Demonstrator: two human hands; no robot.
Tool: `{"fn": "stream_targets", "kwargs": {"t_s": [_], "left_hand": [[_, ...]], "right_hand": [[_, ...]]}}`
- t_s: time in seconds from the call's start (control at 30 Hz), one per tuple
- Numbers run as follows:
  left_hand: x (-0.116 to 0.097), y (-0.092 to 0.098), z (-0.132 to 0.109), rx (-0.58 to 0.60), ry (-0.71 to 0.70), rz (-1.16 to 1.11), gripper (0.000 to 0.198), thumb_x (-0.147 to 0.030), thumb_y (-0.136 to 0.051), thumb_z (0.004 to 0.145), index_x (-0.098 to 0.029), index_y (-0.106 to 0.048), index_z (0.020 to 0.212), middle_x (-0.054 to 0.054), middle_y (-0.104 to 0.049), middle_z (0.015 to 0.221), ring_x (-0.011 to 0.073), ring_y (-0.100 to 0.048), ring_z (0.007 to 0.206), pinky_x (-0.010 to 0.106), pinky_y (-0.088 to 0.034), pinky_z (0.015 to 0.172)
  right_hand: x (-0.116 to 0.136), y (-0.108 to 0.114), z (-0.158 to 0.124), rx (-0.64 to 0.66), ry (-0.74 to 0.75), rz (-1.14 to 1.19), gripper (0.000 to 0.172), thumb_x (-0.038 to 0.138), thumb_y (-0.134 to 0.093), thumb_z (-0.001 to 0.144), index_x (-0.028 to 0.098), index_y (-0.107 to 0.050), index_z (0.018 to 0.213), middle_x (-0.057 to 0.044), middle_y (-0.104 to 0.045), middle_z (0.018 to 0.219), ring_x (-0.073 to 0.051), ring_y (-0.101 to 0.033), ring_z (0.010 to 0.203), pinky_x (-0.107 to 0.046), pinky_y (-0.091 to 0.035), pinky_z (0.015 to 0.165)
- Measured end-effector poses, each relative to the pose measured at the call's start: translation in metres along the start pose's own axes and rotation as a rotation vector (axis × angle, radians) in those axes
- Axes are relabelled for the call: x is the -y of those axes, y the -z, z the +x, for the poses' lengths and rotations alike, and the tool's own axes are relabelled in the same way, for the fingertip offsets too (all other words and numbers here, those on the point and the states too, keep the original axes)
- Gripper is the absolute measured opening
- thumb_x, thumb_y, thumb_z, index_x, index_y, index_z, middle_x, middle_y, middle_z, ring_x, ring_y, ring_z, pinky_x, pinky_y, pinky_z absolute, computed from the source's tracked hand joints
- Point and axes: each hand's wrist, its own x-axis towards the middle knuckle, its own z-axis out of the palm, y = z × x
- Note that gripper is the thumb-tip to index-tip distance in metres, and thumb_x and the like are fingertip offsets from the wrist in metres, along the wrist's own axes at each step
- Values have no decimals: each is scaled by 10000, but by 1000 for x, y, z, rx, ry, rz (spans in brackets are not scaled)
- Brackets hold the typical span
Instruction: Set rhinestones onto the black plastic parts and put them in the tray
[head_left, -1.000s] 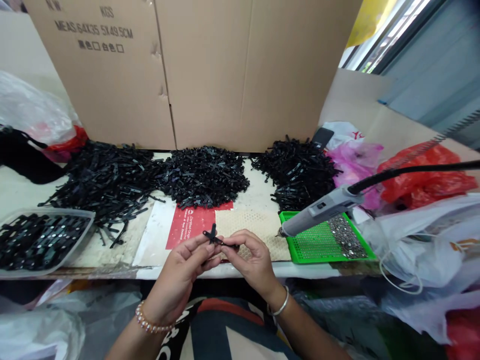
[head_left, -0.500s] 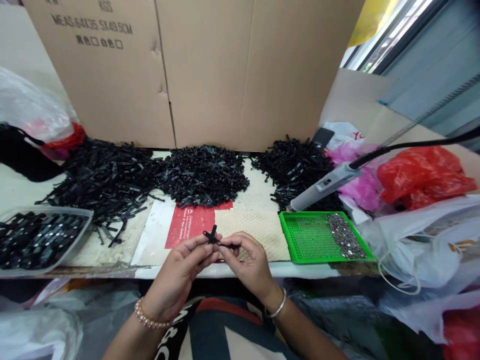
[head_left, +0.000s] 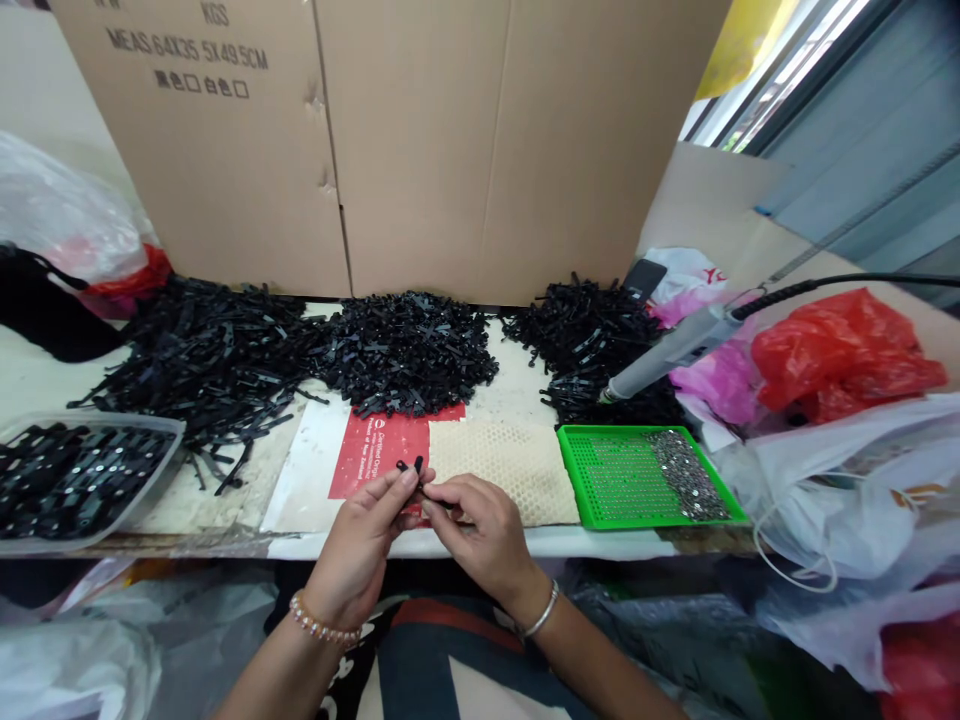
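My left hand (head_left: 365,540) pinches small black plastic pieces (head_left: 418,464) between thumb and fingers, with two short ends poking up above the fingertips. Close against it, my right hand (head_left: 484,530) is closed on a black plastic strip (head_left: 448,505) that meets the pieces in the left hand. The fingers hide where the parts join. Both hands are just above the table's front edge, over a red and white printed sheet (head_left: 356,450) and a textured cream mat (head_left: 495,460).
Three heaps of black strips (head_left: 409,350) lie along a tall carton (head_left: 420,150). At left stands a clear tub (head_left: 176,440) of black parts. A green tray (head_left: 570,480) of small metal pieces is at right, beneath a hanging grey electric screwdriver (head_left: 667,352). Plastic bags (head_left: 840,350) crowd the right side.
The crossed black pieces have turned and are now mostly covered by my left fingers. Both hands have shifted slightly left. The hanging screwdriver has swung to the right, away from the tray's corner.
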Motion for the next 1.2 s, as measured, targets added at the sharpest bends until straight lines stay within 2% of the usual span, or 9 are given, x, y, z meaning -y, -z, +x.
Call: {"fn": "stream_targets", "kwargs": {"t_s": [0.1, 0.17, 0.27, 0.4, 0.57, 0.7, 0.9, 1.07, 1.2], "left_hand": [[-1, 13, 12, -97, -110, 73, 499, -485, -884, 525, -131, -713, 832, 44, -681, 840, 127, -592, 746, 153, -479, 596], [-5, 23, 21, -154, -192, 114, 502, -499, -872, 532, -134, -695, 828, 34, -678, 838, 125, -586, 743, 164, -473, 632], [-9, 34, 28, -175, -232, 139, 523, -533, -844, 543, -127, -674, 827, 29, -667, 808, 128, -571, 729, 193, -464, 674], [-6, 41, 29, -93, -199, 184, 484, -557, -776, 598, -123, -643, 765, 22, -631, 716, 125, -536, 655, 207, -418, 622], [0, 48, 41, -19, -224, 242, 421, -539, -668, 685, -124, -623, 742, 36, -626, 691, 130, -518, 621, 229, -391, 617], [-4, 52, 47, -18, -312, 388, 344, -464, -592, 754, -124, -648, 767, 48, -641, 716, 152, -545, 659, 243, -401, 634], [-12, 54, 46, -16, -346, 464, 328, -437, -577, 771, -125, -673, 799, 51, -643, 737, 170, -550, 688, 247, -405, 638], [-4, 57, 46, -14, -345, 460, 324, -432, -579, 773, -120, -663, 793, 31, -607, 705, 144, -495, 634, 239, -363, 608], [-3, 56, 44, -18, -352, 461, 319, -427, -574, 765, -116, -646, 774, 23, -577, 678, 134, -468, 618, 236, -350, 601]], "right_hand": [[-8, 6, 22, 94, 3, 80, 181, 295, -590, 966, 192, -631, 1110, -62, -615, 1028, -191, -588, 930, -295, -496, 812], [-22, 8, 47, 93, 5, 12, 186, 240, -587, 958, 184, -616, 1132, -68, -600, 1070, -191, -580, 956, -294, -499, 827], [-47, 2, 88, 210, 0, -340, 219, 109, -642, 896, 146, -619, 1111, -74, -610, 1057, -212, -571, 961, -323, -482, 870], [-65, -18, 121, 452, -1, -827, 282, 80, -707, 839, 133, -641, 1109, -93, -617, 1045, -251, -559, 941, -335, -478, 827], [-81, -21, 133, 515, 105, -943, 273, 109, -660, 844, 162, -658, 1111, -63, -654, 998, -247, -577, 893, -332, -466, 726], [-93, -17, 140, 523, 48, -844, 254, 159, -606, 844, 208, -669, 1085, -17, -663, 877, -220, -598, 826, -314, -461, 685], [-79, -24, 142, 507, 84, -953, 236, 286, -661, 836, 180, -665, 1047, -57, -659, 941, -257, -602, 856, -335, -458, 679], [-76, -23, 143, 529, 62, -918, 179, 238, -632, 871, 187, -681, 1036, -45, -667, 949, -234, -616, 871, -323, -464, 700], [-80, -18, 142, 482, 50, -865, 188, 201, -563, 874, 197, -693, 1010, -28, -672, 951, -219, -626, 867, -318, -472, 712]]}}
